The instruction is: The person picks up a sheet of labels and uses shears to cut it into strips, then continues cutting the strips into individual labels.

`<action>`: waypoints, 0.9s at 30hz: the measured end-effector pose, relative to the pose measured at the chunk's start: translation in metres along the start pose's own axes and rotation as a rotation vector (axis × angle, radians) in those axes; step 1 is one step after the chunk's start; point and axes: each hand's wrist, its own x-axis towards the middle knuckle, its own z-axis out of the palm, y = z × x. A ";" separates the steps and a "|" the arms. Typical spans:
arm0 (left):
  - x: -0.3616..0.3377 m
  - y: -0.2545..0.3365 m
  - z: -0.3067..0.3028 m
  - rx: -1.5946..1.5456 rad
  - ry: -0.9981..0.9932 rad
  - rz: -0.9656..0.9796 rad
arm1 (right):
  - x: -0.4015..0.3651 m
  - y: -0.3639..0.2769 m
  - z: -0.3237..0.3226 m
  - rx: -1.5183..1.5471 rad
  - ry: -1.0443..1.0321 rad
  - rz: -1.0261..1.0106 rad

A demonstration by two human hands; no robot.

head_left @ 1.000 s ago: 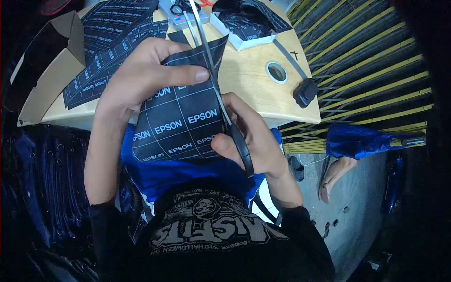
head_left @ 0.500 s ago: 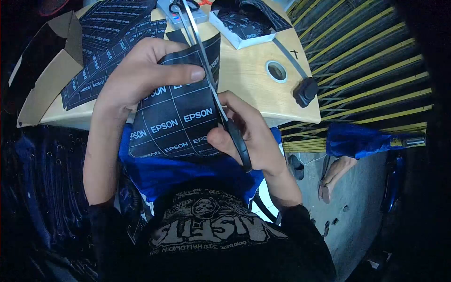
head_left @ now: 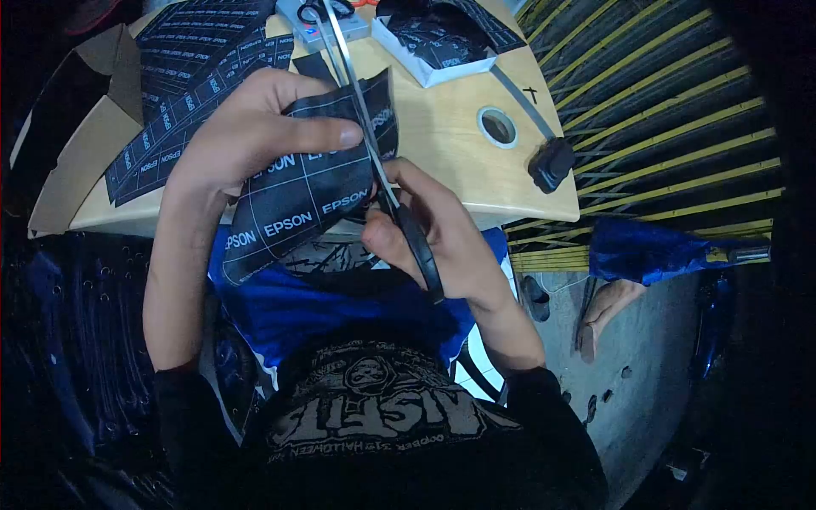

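My left hand (head_left: 242,132) is closed on a black sheet (head_left: 319,183) printed with EPSON in a white grid, its thumb lying on top. My right hand (head_left: 442,229) is wrapped round the black handle of large scissors (head_left: 374,144). The long metal blades point up and away, crossing the sheet's right part just beside my left thumb. The sheet's lower edge curls, and its left corner hangs over blue cloth on my lap. The fingers of my left hand beneath the sheet are hidden.
More printed black sheets (head_left: 183,110) lie at the table's left, by an open cardboard box (head_left: 89,157). A white box (head_left: 433,72) with black pieces, a tape roll (head_left: 497,127) and a black object (head_left: 552,164) stand at right. Another person's leg (head_left: 614,306) shows beyond.
The sheet's lower right part has folded down and away, and the lower edge now curls. Both hands have shifted slightly left, with the scissors still in my right hand.
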 end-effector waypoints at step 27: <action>0.029 -0.008 -0.030 0.076 -0.047 -0.086 | 0.041 0.009 0.009 0.119 0.133 -0.123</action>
